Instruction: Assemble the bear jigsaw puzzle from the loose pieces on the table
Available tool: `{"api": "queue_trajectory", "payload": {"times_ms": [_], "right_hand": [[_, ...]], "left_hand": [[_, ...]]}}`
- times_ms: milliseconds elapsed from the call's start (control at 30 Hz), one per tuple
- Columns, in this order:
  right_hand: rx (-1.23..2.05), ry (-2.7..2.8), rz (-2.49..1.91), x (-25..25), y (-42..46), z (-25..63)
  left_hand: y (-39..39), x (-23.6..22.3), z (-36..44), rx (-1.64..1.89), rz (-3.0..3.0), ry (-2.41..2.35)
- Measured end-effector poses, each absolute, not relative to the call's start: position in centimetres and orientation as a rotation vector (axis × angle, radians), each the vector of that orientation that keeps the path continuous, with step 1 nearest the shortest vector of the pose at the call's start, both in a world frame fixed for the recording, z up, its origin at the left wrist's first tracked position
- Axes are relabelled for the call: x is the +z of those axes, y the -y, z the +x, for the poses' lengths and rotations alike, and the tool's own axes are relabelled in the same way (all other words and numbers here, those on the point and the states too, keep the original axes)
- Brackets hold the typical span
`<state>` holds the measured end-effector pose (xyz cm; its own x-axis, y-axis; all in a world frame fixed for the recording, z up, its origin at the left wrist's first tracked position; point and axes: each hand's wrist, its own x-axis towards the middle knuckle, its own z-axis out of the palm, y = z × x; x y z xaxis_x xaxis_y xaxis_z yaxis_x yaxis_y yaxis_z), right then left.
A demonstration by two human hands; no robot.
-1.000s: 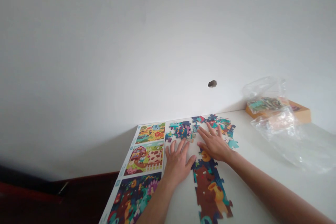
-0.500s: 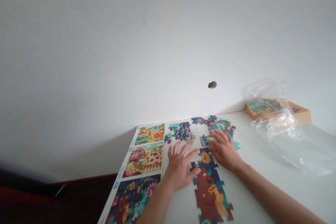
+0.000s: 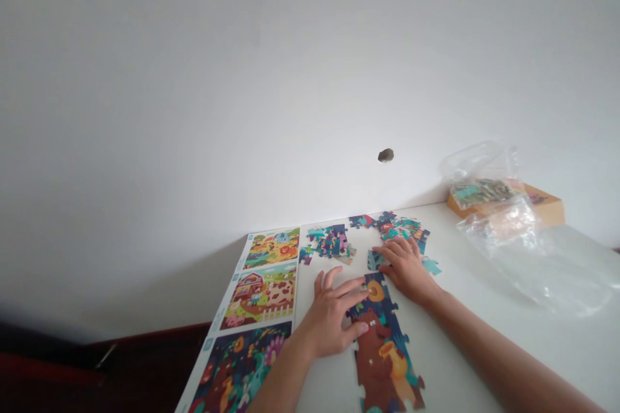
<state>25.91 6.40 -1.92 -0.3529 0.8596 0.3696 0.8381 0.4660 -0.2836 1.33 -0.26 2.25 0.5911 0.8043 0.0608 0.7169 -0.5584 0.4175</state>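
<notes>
Left hand (image 3: 330,317), fingers wide: lightly steady the puzzle (image 3: 380,358) below. Right hand (image 3: 407,271), grip unclear: slide the piece (image 3: 372,261) at its fingertips flat.

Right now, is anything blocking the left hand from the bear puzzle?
Nothing visible: the left hand reaches over the left edge of the bear puzzle. The small teal piece lies past its far end, by the right hand.
</notes>
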Motion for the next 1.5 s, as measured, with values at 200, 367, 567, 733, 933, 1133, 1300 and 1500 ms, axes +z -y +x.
{"api": "queue_trajectory", "payload": {"times_ms": [200,367,567,733,933,1133,1300,1500], "right_hand": [[0.329,1.947,-1.227,-0.8,-5.2,25.7],[0.681,1.994,-1.069,0.4,-2.3,24.7],[0.770,2.045,-1.013,0.5,-0.9,23.4],[0.522,2.241,-1.166,2.1,0.1,23.5],[0.570,2.595,-1.091,3.3,2.3,23.1],[0.619,2.627,-1.110,2.8,2.0,23.1],[0.668,2.616,-1.140,2.7,1.3,23.6],[0.697,2.578,-1.210,2.0,0.0,23.8]], "left_hand": [[0.0,1.0,1.1,0.426,2.467,-1.325],[-0.2,-0.1,1.0,0.676,2.408,-1.328],[-0.1,0.3,1.6,0.862,2.364,-1.193],[-0.9,-0.3,1.3,1.191,2.155,-1.381],[-2.2,-1.4,0.0,1.495,1.793,-1.700],[-2.4,-1.8,-0.1,1.535,1.670,-1.736],[-2.3,-1.9,0.1,1.527,1.650,-1.685],[-2.2,-1.7,0.2,1.514,1.653,-1.624]]}}
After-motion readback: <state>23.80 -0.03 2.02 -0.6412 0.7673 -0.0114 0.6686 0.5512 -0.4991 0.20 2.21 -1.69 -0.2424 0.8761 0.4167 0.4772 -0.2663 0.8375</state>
